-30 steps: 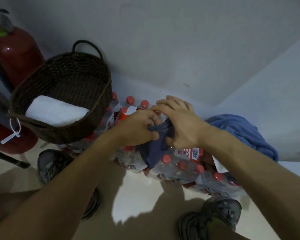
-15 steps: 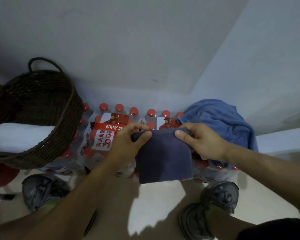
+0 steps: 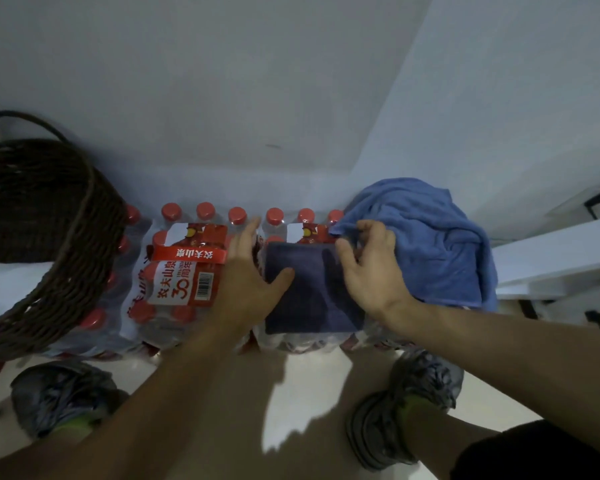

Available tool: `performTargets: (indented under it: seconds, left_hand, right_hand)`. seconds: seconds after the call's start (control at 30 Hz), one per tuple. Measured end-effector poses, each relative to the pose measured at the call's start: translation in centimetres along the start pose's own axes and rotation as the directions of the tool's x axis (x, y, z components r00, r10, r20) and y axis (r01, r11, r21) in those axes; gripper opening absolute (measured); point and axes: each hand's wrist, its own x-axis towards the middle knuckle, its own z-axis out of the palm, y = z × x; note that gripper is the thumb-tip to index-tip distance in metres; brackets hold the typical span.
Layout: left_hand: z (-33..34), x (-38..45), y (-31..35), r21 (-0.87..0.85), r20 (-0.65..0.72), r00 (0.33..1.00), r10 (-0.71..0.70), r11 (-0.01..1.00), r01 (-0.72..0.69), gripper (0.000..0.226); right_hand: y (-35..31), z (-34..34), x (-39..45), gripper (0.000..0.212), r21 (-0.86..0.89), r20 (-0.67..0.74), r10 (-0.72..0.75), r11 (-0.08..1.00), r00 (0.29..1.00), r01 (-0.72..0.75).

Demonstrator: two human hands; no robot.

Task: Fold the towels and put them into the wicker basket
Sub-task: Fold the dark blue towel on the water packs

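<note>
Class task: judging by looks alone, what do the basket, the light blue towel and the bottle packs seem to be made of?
Basket: dark brown woven wicker, matte; twisted strands show.
Light blue towel: soft terry-like cloth, probably cotton or microfibre; nubby, crumpled folds.
Bottle packs: clear plastic bottles with red caps under glossy shrink film.

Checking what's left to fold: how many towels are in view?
3: a dark towel flat on the bottle packs under both hands, a blue towel bunched to its right, a white towel in the wicker basket. More may be hidden.

Reaching forward with both forearms, laying the left hand (image 3: 245, 284) flat with thumb spread and the right hand (image 3: 373, 271) palm down, fingers loosely bent.
</note>
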Motion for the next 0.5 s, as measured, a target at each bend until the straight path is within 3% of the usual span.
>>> performTargets:
  seconds: [0.07, 0.13, 0.2, 0.3, 0.4, 0.5]
  left_hand:
    - [0.2, -0.6, -0.4, 0.146, 0.018, 0.989, 0.147, 0.978, -0.148, 0.069]
    - [0.6, -1.6, -1.0, 0.164, 0.063, 0.973, 0.224, 0.959, -0.231, 0.054]
    - [1.2, -2.8, -1.9, 0.204, 0.066, 0.952, 0.3, 0.929, -0.308, 0.04]
    - [2.0, -4.1, -3.1, 0.238, 0.11, 0.926, 0.361, 0.895, -0.377, 0.034]
    - [1.9, -4.9, -4.3, 0.221, 0.213, 0.92, 0.329, 0.901, -0.374, 0.049]
    - [0.9, -4.8, -5.1, 0.206, 0.397, 0.872, 0.286, 0.898, -0.388, 0.071]
  right_hand:
    - [-0.2, -0.1, -0.7, 0.041, -0.159, 0.097, -0.299, 0.937, 0.949, 0.311]
    - [0.0, -0.2, -1.2, 0.034, -0.138, 0.252, -0.477, 0.843, 0.842, 0.52]
    - [0.5, 0.0, -1.8, 0.028, -0.168, 0.379, -0.462, 0.818, 0.802, 0.55]
    - [2.0, 0.2, -2.2, 0.049, -0.298, 0.56, -0.29, 0.803, 0.776, 0.516]
    - [2.8, -0.6, -2.5, 0.065, -0.248, 0.65, -0.202, 0.855, 0.732, 0.455]
    - [3.2, -1.9, -2.4, 0.067, -0.187, 0.694, -0.189, 0.885, 0.695, 0.427]
